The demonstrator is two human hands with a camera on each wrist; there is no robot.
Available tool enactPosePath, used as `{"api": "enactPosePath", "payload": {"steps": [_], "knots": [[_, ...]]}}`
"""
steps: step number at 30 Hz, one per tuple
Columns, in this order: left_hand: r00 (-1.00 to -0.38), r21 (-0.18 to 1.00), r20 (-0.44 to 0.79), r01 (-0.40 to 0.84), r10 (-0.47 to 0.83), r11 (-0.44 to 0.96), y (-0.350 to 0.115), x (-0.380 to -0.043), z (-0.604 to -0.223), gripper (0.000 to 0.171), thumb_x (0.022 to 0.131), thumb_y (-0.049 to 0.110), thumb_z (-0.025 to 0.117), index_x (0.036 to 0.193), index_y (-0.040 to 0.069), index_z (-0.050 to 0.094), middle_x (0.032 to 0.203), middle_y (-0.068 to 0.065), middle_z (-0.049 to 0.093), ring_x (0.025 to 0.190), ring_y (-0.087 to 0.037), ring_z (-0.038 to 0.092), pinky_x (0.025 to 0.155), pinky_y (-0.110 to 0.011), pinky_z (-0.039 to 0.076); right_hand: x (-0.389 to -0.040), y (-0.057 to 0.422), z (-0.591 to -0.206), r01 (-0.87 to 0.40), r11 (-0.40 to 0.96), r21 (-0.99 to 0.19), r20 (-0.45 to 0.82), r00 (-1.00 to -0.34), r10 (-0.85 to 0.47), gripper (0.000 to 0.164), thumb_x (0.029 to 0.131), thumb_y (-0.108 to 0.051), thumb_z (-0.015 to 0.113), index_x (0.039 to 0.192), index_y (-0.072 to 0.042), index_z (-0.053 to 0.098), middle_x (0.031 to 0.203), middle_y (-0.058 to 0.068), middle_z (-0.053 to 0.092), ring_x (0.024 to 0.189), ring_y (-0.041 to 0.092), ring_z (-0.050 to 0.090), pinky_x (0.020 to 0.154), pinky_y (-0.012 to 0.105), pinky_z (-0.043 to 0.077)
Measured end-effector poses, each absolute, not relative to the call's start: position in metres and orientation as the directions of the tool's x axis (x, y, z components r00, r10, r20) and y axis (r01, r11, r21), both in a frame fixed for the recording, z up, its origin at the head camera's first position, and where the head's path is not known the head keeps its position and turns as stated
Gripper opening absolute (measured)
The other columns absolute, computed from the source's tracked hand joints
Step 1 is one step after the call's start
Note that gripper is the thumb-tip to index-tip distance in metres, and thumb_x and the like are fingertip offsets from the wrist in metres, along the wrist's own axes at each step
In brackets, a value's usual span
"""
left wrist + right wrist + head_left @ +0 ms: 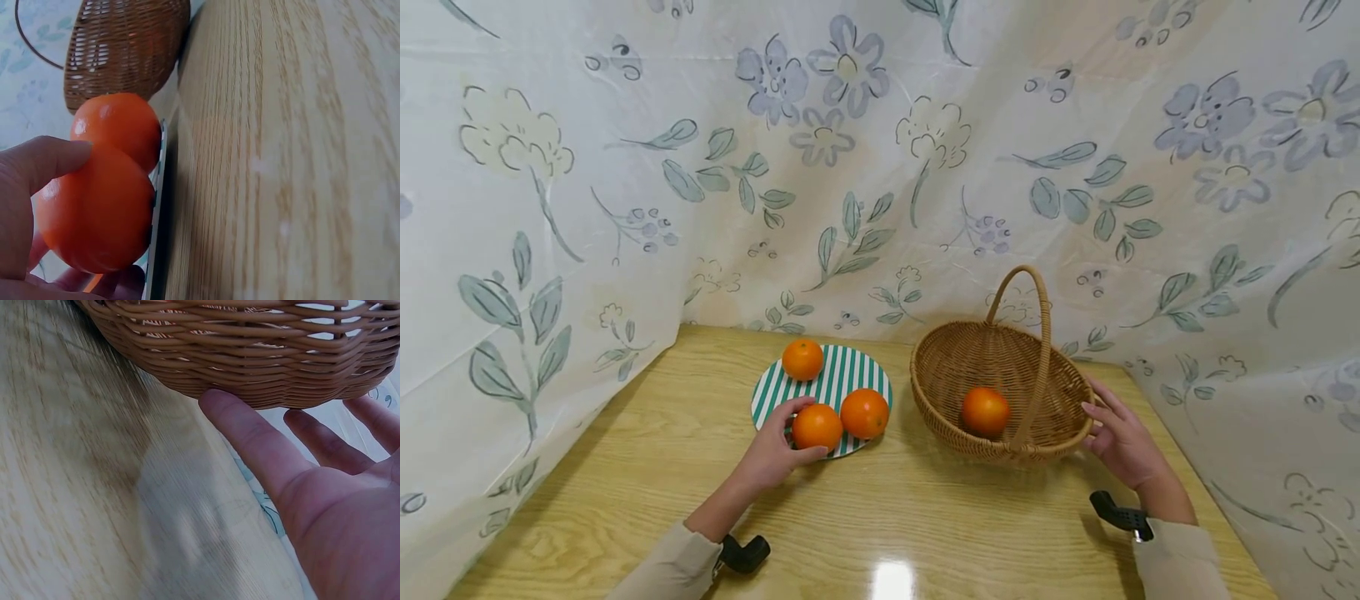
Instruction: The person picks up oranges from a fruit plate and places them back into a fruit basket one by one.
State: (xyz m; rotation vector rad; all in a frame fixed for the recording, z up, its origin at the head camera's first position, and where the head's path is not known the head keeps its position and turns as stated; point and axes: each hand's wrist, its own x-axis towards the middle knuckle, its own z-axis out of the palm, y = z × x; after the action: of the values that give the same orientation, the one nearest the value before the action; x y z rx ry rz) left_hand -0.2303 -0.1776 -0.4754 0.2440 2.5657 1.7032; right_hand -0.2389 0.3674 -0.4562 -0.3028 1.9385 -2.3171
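The basket [951, 367] could slide or tilt, I judge, if my right hand [1123, 442] pressed harder: its fingers lie fairly straight and only touch the wicker on the basket's right side, with no firm grip. The striped disc [842, 373], to the basket's left, could skid if I dragged a finger against it, since some of mine sit low near its surface. The handle [1043, 321], arching over the basket, might snag a wrist or fruit brought in too low. My left hand [778, 446] curls round an orange [817, 428] on that disc, left of the basket; the smooth skin could slip if thumb and fingers squeezed unevenly. A careless nudge might roll the neighbouring orange [865, 414], between mine and the basket; whether those two touch, I cannot tell.

The basket's mouth seems to face up and toward me, its long axis left to right, the handle crossing it back to front. My orange is round, without a clear long axis; its stem end doesn't show.
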Motion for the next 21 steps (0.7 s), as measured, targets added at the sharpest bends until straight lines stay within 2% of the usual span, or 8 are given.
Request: {"api": "enactPosePath", "payload": {"steps": [12, 21], "knots": [[-0.987, 0.914, 0.06, 0.113, 0.147, 0.39, -0.174, -0.23, -0.469, 0.075, 0.083, 0.023, 0.088, 0.146, 0.02, 0.047, 0.147, -0.007, 0.046, 0.127, -0.029, 0.048, 0.105, -0.047, 0.047, -0.241, 0.369, -0.456, -0.035, -0.169, -0.985, 0.07, -0.977, -0.202, 0.066, 0.111, -0.013, 0.041, 0.167, -0.019, 0.007, 0.144, -0.009, 0.04, 0.117, 0.01, 0.068, 0.088, 0.033, 0.061], [-0.974, 0.918, 0.141, 0.196, 0.18, 0.345, -0.171, -0.234, -0.451, 0.07, 0.083, 0.023, 0.087, 0.142, 0.018, 0.049, 0.142, -0.01, 0.05, 0.118, -0.031, 0.051, 0.092, -0.038, 0.054, -0.244, 0.371, -0.456, -0.03, -0.167, -0.986, 0.065, -0.976, -0.208, 0.068, 0.111, -0.013, 0.041, 0.167, -0.017, 0.003, 0.142, -0.011, 0.042, 0.115, 0.011, 0.068, 0.088, 0.034, 0.061]]}}
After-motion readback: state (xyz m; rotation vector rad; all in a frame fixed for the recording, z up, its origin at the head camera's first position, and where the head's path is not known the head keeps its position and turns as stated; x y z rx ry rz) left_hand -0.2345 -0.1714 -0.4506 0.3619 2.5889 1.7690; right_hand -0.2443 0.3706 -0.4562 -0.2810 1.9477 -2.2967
